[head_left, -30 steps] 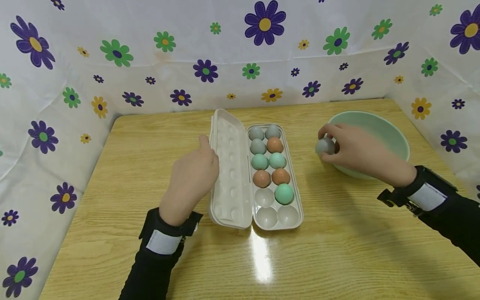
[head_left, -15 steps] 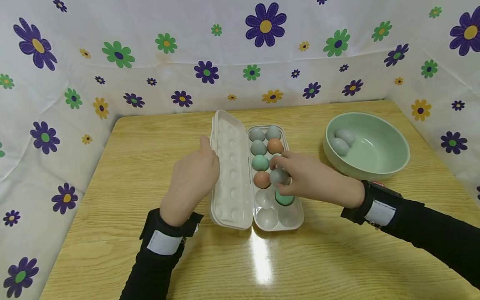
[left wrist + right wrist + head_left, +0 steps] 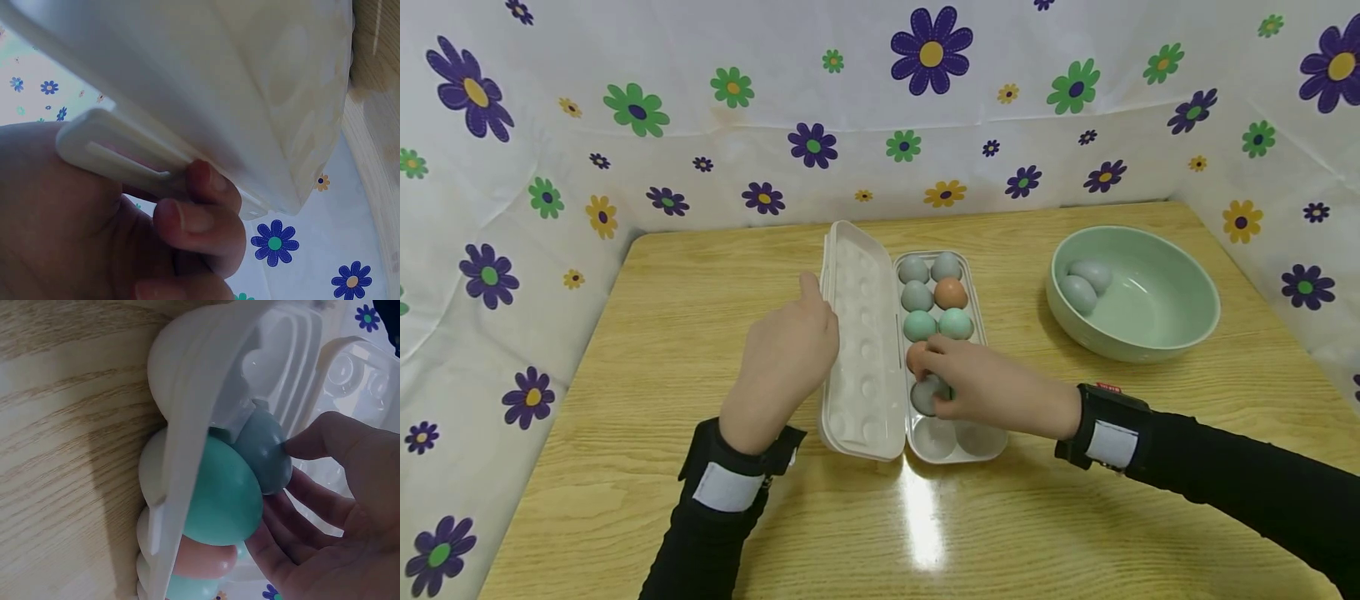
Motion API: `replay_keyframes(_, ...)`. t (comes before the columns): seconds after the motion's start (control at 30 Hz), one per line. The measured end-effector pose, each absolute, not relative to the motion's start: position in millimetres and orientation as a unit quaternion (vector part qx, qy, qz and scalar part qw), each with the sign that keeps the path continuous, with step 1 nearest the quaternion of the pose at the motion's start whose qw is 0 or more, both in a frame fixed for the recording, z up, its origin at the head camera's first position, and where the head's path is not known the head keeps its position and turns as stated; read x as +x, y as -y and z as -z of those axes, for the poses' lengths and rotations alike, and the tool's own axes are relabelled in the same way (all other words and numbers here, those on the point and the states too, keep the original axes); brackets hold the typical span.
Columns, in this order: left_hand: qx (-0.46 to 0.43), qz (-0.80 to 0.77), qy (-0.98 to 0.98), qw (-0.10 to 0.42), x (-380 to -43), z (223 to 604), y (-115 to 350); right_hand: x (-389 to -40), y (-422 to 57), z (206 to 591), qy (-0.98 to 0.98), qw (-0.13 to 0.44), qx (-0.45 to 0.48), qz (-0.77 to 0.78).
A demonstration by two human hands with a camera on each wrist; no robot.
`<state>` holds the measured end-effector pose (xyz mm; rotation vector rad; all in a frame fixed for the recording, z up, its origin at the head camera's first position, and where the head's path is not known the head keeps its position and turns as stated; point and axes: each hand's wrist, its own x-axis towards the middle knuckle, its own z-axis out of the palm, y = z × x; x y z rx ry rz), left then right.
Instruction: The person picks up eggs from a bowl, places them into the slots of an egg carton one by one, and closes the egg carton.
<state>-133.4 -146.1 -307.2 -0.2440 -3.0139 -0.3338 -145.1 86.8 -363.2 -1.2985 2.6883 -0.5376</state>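
Note:
My left hand grips the edge of the raised lid of a white egg carton. In the left wrist view its fingers curl at the lid's slotted tab. My right hand pinches a blue-grey egg at the left cup of the carton's fifth row. Beside that egg, in the right wrist view, sits a green egg, hidden from the head view by the hand. Farther back, grey eggs, pale green eggs and a brown egg fill the cups.
At the right stands a pale green bowl with two grey eggs lying against its left side. Bare cups show at the carton's near end. A flowered cloth hangs round the wooden table.
My right hand has carried the grey egg left from beside the bowl, over the carton, and down to a fifth-row cup. My left hand has stayed at the lid.

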Motion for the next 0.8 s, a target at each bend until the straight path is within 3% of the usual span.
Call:
replay_keyframes(0.3, -0.081, 0.108, 0.99, 0.049, -132.7, 306.5, 145.7, -142.7, -86.2, 366.2, -0.872, 0.017, -0.458, 0.17)
replay_keyframes(0.8, -0.083, 0.107, 0.99, 0.046, -133.0, 306.9, 144.8, -141.6, -83.7, 365.5, -0.868, 0.007, -0.469, 0.164)
